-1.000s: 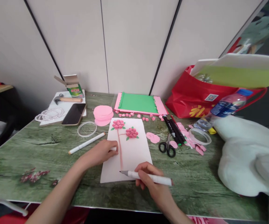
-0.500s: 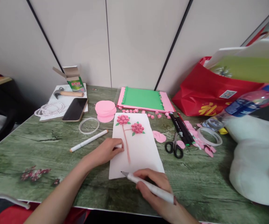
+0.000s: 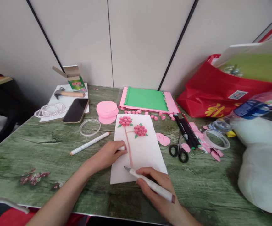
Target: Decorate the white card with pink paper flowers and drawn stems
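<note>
A white sheet of paper [image 3: 147, 157] lies in front of me, bearing two pink paper flowers [image 3: 140, 130] with green leaves and a drawn brown stem [image 3: 129, 147]. My right hand [image 3: 158, 185] grips a white marker [image 3: 153, 185] with a brown end; its dark tip is over the lower part of the sheet, left of the stem's bottom. Whether the tip touches the paper I cannot tell. My left hand [image 3: 108, 153] rests on the sheet's left edge, fingers closed on a small white piece [image 3: 121, 147] that looks like a marker cap.
Left of the sheet lie another white marker [image 3: 90, 143], a tape roll [image 3: 90, 127], pink paper circles [image 3: 107, 110], a phone [image 3: 76, 110] and a hammer [image 3: 69, 94]. To the right are scissors [image 3: 179, 150], dark markers [image 3: 185, 131], a bottle [image 3: 249, 106] and a red bag [image 3: 202, 91].
My right hand with the marker has shifted slightly up, bringing the tip higher over the sheet. My left hand stays on the paper. The view has turned slightly.
</note>
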